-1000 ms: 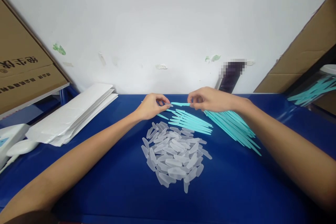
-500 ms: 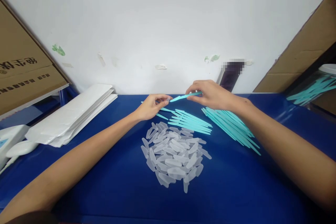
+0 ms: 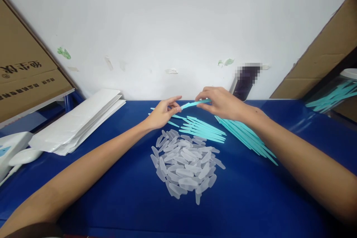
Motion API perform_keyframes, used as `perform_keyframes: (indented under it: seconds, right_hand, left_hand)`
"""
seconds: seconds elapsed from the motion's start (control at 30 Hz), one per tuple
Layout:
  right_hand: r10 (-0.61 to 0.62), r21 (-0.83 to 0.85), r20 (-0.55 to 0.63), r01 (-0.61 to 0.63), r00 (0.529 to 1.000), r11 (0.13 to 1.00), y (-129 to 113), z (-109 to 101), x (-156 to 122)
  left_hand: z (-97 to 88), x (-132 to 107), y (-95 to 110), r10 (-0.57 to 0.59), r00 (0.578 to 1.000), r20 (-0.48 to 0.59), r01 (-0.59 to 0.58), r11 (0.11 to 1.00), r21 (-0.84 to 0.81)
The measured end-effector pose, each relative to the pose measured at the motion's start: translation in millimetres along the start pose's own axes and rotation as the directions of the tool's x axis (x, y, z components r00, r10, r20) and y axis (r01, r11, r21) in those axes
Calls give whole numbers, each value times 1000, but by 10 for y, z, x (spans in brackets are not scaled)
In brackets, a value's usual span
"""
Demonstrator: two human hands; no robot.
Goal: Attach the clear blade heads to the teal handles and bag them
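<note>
My right hand point(image 3: 221, 103) pinches a thin teal plastic stick point(image 3: 195, 103) and holds it level above the blue table point(image 3: 111, 193). My left hand point(image 3: 163, 112) meets the stick's left tip; thumb and fingers pinch a small clear cap point(image 3: 179, 107) there, index finger lifted. Below the hands lies a small row of teal sticks point(image 3: 202, 128). A larger bundle of teal sticks point(image 3: 247, 137) lies under my right wrist. A heap of frosted clear caps point(image 3: 185, 165) sits in the middle of the table.
A stack of white bags point(image 3: 78, 121) lies at the left, with a white device point(image 3: 11, 148) beside it. Cardboard boxes stand at the left point(image 3: 25, 70) and right point(image 3: 320, 52). A clear container point(image 3: 334, 95) with teal sticks is far right. A dark phone-like object point(image 3: 245, 81) leans on the wall.
My right hand lifted the teal stick and tilted its far end up. My left hand rose slightly to the stick's tip and its index finger stretched out.
</note>
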State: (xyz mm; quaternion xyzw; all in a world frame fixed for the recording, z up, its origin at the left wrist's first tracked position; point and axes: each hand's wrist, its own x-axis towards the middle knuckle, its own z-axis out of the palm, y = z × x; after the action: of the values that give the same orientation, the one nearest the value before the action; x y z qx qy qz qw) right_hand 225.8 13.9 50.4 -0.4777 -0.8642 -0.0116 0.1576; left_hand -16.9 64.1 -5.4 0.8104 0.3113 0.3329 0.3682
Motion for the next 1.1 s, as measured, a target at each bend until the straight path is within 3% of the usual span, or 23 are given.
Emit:
perform_keyframes:
  seconds: [0.17, 0.27, 0.33, 0.43, 0.53, 0.63, 0.7, 0.77, 0.87, 0.97, 1.1]
  right_hand:
    - [-33, 48, 14, 33, 999, 998, -48, 225, 26]
    - [69, 59, 116, -77, 991, 995, 6, 256, 10]
    - [176, 8, 265, -185, 948, 983, 56, 229, -8]
    - [239, -41, 484, -251, 842, 967, 99, 183, -22]
    - [218, -4, 570, -262, 792, 965, 95, 178, -13]
    - [214, 8, 584, -269, 783, 963, 92, 192, -2]
    - [203, 27, 579, -267, 790, 963, 117, 188, -2]
    - [182, 65, 561, -262, 808, 963, 166, 165, -6]
    - [172, 100, 500, -254, 849, 962, 252, 107, -17]
    - [175, 104, 449, -246, 876, 964, 287, 48, -31]
    - [156, 88, 482, -225, 862, 970, 221, 5, -48]
  left_hand:
    - [-41, 7, -7, 6, 1000, -16, -5, 998, 59]
    - [-221, 46, -41, -7, 999, 46, -4, 973, 230]
    - [-380, 68, -90, -40, 998, 50, 22, 945, 325]
    - [-585, 79, -216, -78, 997, 1, 70, 906, 417]
    - [-669, 70, -322, -56, 996, -75, 86, 863, 497]
    - [-605, 51, -234, -52, 989, -139, 118, 840, 529]
    - [-488, 20, -32, -93, 993, -68, 115, 843, 526]
    - [-330, -35, 226, -105, 986, 130, 19, 842, 539]
    - [-91, -141, 523, -61, 921, 384, -164, 834, 527]
    - [56, -212, 576, -46, 859, 509, -260, 818, 512]
    - [85, -206, 472, -64, 840, 539, -257, 828, 499]
